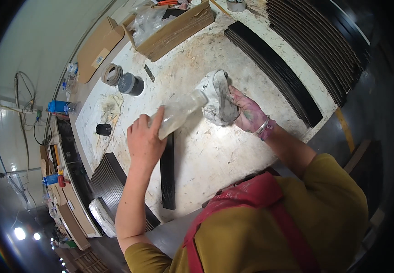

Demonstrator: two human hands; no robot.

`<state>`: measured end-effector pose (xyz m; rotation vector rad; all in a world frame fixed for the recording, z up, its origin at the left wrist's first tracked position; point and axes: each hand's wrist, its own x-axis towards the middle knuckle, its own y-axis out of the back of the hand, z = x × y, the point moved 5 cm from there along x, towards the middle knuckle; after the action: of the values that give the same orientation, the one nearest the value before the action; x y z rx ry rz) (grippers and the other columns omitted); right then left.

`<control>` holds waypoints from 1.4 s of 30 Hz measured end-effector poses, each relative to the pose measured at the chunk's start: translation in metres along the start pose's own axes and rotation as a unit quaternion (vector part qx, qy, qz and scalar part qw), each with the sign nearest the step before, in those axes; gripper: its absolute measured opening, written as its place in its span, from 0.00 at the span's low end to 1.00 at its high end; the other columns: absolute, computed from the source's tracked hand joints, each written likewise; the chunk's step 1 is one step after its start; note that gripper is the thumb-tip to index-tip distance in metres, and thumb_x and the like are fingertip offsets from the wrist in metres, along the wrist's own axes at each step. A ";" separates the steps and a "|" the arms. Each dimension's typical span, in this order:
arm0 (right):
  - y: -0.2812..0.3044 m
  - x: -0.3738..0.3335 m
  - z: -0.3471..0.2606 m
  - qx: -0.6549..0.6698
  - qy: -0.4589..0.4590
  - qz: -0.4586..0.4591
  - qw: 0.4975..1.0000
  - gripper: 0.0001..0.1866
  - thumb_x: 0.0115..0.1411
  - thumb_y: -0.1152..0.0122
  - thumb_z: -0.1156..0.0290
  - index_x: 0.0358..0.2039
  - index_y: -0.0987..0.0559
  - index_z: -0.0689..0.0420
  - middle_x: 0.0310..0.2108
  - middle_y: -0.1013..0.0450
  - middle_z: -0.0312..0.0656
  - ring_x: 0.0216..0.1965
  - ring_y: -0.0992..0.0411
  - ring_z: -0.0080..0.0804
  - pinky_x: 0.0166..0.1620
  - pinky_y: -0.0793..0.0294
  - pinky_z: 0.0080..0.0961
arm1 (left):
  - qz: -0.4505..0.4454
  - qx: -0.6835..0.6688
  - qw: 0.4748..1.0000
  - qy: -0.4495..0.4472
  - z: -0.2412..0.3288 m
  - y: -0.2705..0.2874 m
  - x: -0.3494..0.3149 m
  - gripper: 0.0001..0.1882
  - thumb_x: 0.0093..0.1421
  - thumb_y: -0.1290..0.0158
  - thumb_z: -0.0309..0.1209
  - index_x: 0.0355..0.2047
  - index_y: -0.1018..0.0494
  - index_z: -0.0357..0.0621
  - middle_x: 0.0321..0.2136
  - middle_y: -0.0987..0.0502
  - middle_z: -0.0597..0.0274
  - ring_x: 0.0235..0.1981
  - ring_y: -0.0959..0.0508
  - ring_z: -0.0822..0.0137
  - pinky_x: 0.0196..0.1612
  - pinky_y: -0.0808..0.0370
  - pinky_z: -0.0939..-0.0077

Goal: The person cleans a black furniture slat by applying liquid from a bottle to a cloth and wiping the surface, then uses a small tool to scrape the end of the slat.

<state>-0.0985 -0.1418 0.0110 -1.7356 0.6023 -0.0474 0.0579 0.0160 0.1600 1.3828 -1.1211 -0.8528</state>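
My left hand (146,139) is wrapped round a clear plastic bottle (176,114), tilted on its side above the worktable. The bottle's neck meets a wadded white cloth (216,96) with dark smudges. My right hand (249,113), stained pink and purple, grips that cloth from the right side; its fingers are partly hidden behind it. Under the bottle, a single black strip (168,175) lies on the pale, stained worktable (215,157), its upper end covered by the bottle and my left hand.
Black strips are stacked at the right (274,68), far right (317,45) and near left (119,182). Farther back are a cardboard box (174,34) with plastic bags, a dark-smeared jar (131,84), a tape roll (111,74) and a small black container (103,129).
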 end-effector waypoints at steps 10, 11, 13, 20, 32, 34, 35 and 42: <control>0.002 -0.028 0.002 -0.062 0.006 -0.031 0.998 0.26 0.66 0.64 0.77 0.64 0.47 0.52 0.61 0.41 0.40 0.57 0.36 0.32 0.60 0.36 0.32 | 0.000 0.117 0.987 -0.110 0.031 0.030 -0.009 0.35 0.44 0.43 0.24 0.55 0.34 0.63 0.30 0.32 0.60 0.33 0.28 0.60 0.37 0.32 0.66; 0.006 -0.028 -0.001 -0.060 0.007 -0.029 0.998 0.26 0.66 0.64 0.77 0.64 0.47 0.52 0.61 0.41 0.40 0.57 0.36 0.32 0.60 0.36 0.32 | -0.002 0.116 0.987 -0.114 0.033 0.031 -0.009 0.35 0.44 0.43 0.24 0.55 0.34 0.63 0.30 0.32 0.60 0.33 0.28 0.60 0.37 0.32 0.66; 0.017 -0.028 -0.008 -0.054 0.025 0.003 0.998 0.26 0.66 0.63 0.77 0.64 0.47 0.53 0.61 0.41 0.40 0.58 0.36 0.32 0.61 0.37 0.31 | 0.007 0.114 0.984 -0.135 0.039 0.033 -0.010 0.35 0.44 0.43 0.24 0.55 0.33 0.63 0.30 0.32 0.60 0.32 0.28 0.60 0.37 0.32 0.66; 0.018 -0.029 -0.004 -0.088 0.033 -0.071 0.993 0.28 0.65 0.59 0.77 0.65 0.48 0.53 0.61 0.41 0.40 0.58 0.36 0.30 0.60 0.35 0.29 | 0.018 0.136 0.982 -0.129 0.041 0.042 0.004 0.33 0.44 0.43 0.24 0.54 0.32 0.63 0.29 0.32 0.61 0.31 0.28 0.60 0.36 0.32 0.66; 0.017 -0.028 -0.002 -0.119 0.020 -0.061 0.991 0.26 0.66 0.64 0.75 0.65 0.48 0.51 0.60 0.40 0.40 0.59 0.38 0.31 0.62 0.39 0.33 | -0.021 0.130 0.983 -0.131 0.039 0.032 -0.002 0.31 0.46 0.44 0.26 0.53 0.32 0.61 0.30 0.32 0.61 0.32 0.28 0.60 0.36 0.32 0.68; 0.017 -0.027 -0.002 -0.060 0.006 -0.067 0.996 0.27 0.66 0.63 0.74 0.65 0.49 0.52 0.61 0.42 0.42 0.60 0.39 0.35 0.63 0.40 0.36 | 0.012 0.074 0.988 -0.137 0.032 0.024 0.005 0.31 0.45 0.41 0.28 0.53 0.32 0.58 0.33 0.30 0.58 0.34 0.27 0.58 0.37 0.30 0.66; 0.015 -0.024 0.001 0.001 -0.004 -0.070 0.998 0.27 0.66 0.61 0.73 0.65 0.50 0.53 0.63 0.44 0.43 0.61 0.40 0.39 0.63 0.40 0.39 | 0.008 0.075 0.989 -0.131 0.027 0.014 0.012 0.31 0.45 0.41 0.28 0.53 0.32 0.58 0.33 0.30 0.58 0.34 0.27 0.58 0.37 0.30 0.66; -0.036 0.033 -0.028 0.053 0.054 -0.019 0.997 0.17 0.67 0.65 0.68 0.55 0.36 0.52 0.55 0.34 0.44 0.55 0.34 0.43 0.57 0.35 0.51 | 0.025 -0.203 0.978 -0.037 -0.019 -0.038 0.077 0.34 0.43 0.36 0.30 0.52 0.34 0.46 0.44 0.27 0.52 0.44 0.26 0.51 0.45 0.28 0.64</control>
<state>-0.0667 -0.1760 0.0421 -1.6492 0.6344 -0.1980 0.1043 -0.0538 0.1324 0.9862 -0.9669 -1.0381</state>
